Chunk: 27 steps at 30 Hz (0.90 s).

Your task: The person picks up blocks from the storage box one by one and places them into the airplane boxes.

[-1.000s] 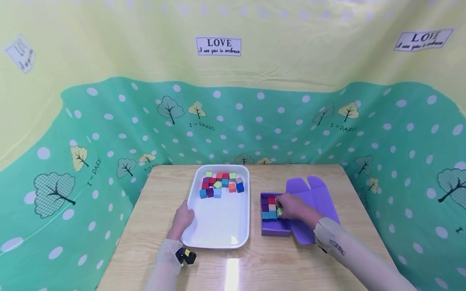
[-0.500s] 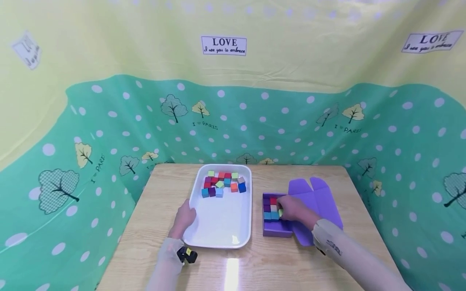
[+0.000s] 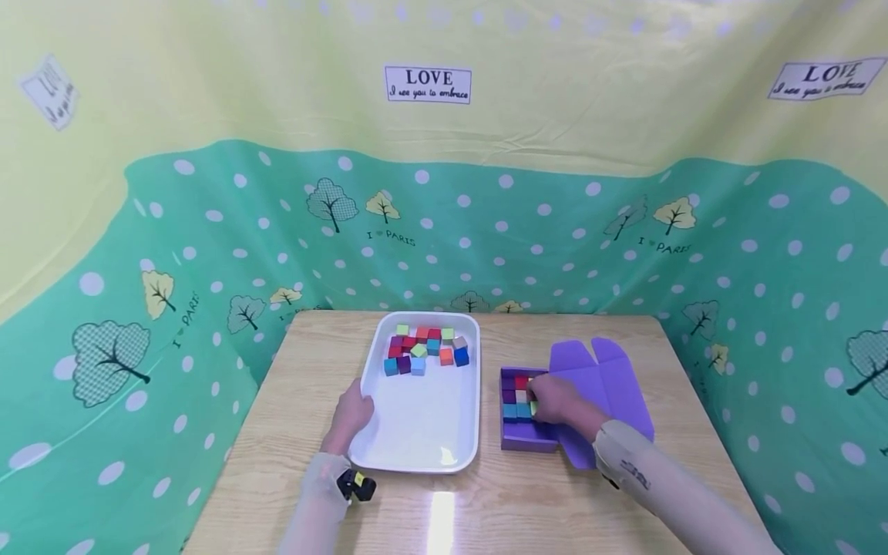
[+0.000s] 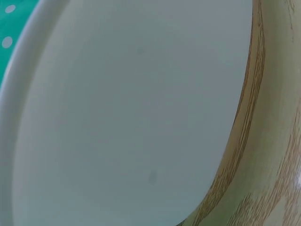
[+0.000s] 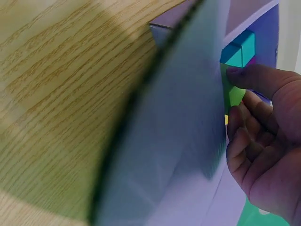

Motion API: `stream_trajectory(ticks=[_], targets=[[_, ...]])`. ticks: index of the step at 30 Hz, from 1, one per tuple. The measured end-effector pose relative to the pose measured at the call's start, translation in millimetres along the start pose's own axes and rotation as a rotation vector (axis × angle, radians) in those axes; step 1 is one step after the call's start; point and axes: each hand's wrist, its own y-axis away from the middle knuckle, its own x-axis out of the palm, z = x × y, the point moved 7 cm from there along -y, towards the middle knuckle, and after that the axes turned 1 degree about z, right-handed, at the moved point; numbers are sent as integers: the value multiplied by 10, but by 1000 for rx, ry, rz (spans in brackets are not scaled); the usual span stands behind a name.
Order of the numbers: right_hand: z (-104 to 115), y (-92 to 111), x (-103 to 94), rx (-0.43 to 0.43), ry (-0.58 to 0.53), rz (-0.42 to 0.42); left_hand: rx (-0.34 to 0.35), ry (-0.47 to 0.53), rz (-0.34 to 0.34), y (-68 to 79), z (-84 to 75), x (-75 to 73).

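Here, the right hand pinches a flat-sided light green cube while the left hand grips a white tray.

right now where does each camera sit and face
Head: on the head, facing forward and down at the white rectangular tray and open purple box; left hand, right hand and sleeves show.
Left wrist: on that wrist, facing a pale surface, likely the tray; no hand shows.
Right wrist: on that wrist, facing the box and light-green cube; right hand shows.
Shared: box and right hand, in head and right wrist.
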Motion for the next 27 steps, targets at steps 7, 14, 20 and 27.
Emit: stream_trajectory(ticks=[7, 14, 20, 27], targets=[[-37, -46, 57, 5, 16, 4, -12, 4, 13, -21, 30, 20], [-60, -74, 105, -6, 34, -7, -15, 1, 11, -20, 34, 2], [-68, -77, 145, -43, 106, -60, -17, 13, 14, -31, 45, 15], [-87, -86, 162, -84, 41, -85, 3, 10, 8, -27, 40, 21]])
